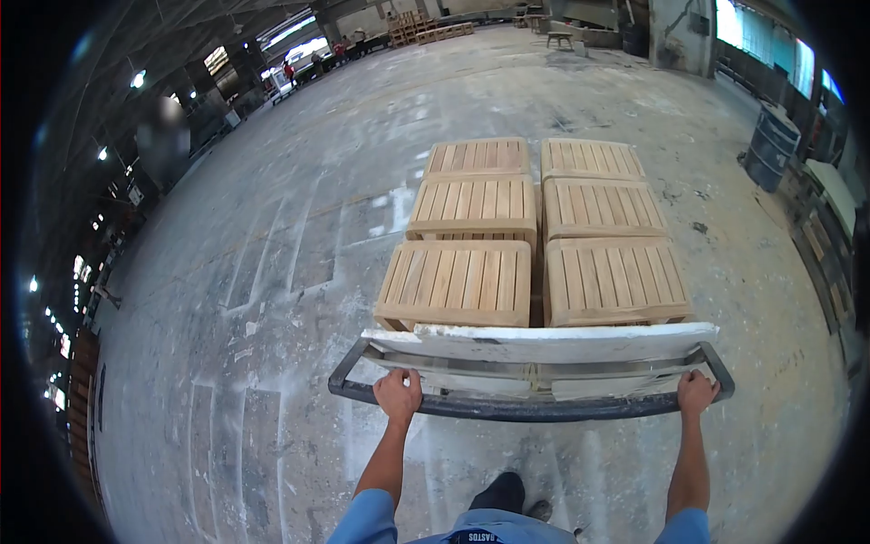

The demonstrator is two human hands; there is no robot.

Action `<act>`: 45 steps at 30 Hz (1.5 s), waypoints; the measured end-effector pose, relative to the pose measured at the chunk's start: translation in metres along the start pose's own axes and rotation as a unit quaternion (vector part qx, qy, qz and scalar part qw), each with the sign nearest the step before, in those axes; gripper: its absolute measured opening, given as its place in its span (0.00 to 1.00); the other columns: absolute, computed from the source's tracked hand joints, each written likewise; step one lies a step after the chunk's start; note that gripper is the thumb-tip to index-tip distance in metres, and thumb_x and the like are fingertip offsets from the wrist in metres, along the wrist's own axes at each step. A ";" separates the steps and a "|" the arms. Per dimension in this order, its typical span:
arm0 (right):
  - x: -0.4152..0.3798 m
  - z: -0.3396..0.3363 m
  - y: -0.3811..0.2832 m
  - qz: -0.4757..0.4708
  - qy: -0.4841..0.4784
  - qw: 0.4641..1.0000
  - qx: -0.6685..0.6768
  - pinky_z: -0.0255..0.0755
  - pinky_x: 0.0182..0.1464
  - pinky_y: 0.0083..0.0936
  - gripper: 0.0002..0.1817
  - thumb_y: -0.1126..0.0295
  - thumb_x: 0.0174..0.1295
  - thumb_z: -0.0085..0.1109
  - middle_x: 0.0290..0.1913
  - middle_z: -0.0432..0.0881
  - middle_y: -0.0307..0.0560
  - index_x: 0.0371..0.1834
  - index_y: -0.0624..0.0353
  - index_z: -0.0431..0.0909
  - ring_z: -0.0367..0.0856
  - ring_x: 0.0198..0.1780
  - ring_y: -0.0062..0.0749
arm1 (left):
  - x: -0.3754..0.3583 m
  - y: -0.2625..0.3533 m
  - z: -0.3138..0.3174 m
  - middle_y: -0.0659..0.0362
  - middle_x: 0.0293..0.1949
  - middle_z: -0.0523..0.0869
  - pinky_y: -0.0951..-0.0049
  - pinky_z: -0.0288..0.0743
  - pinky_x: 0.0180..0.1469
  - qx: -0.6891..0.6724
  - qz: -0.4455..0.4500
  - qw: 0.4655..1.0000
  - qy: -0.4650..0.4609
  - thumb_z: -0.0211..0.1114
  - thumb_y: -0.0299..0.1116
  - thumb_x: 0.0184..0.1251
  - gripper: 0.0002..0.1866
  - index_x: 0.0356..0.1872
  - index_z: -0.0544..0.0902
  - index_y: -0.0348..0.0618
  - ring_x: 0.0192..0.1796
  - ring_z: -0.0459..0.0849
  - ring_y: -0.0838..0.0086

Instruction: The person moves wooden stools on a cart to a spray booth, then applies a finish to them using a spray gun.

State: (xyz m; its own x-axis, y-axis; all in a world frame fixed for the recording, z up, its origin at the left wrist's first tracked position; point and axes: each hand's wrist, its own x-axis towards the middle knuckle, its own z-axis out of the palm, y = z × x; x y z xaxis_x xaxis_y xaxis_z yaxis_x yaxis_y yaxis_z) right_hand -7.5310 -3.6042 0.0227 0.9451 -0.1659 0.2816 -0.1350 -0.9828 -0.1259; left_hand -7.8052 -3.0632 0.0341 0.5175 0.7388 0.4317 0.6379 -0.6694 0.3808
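Both of my hands grip the dark handlebar (544, 406) of a cart. My left hand (399, 393) is wrapped round the bar near its left end, and my right hand (697, 392) closes round it near the right end. Just beyond the bar stands a white, worn board (544, 344) across the cart. Past it, several slatted wooden stools or small tables, such as the near left one (458, 283) and the near right one (616, 279), stand in two rows with a narrow gap between them. The cart's bed and wheels are hidden.
A wide concrete floor (272, 236) with white painted outlines surrounds the cart. On the right are a dark barrel (772, 147) and stacked boards (825, 236). A concrete pillar (681, 36) and a small bench (559, 38) stand farther off. People work in the far background.
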 end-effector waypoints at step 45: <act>0.942 0.359 -0.606 -0.010 0.020 0.998 0.055 0.56 0.69 0.45 0.11 0.63 0.59 0.54 0.29 0.85 0.53 0.29 0.56 0.84 0.83 0.37 0.46 | 0.898 0.371 0.634 0.53 0.24 0.87 0.63 0.69 0.52 0.071 -0.054 0.995 -0.041 0.58 0.43 0.59 0.16 0.21 0.86 0.44 0.30 0.85 0.57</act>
State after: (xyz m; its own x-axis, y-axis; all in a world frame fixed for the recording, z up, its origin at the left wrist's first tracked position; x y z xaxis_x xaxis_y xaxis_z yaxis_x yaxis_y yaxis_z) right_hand -6.4523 -3.1361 0.0224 0.9343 -0.1524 0.3223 -0.0811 -0.9712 -0.2242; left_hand -6.7421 -2.5984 0.0445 0.4822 0.8142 0.3233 0.7636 -0.5715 0.3004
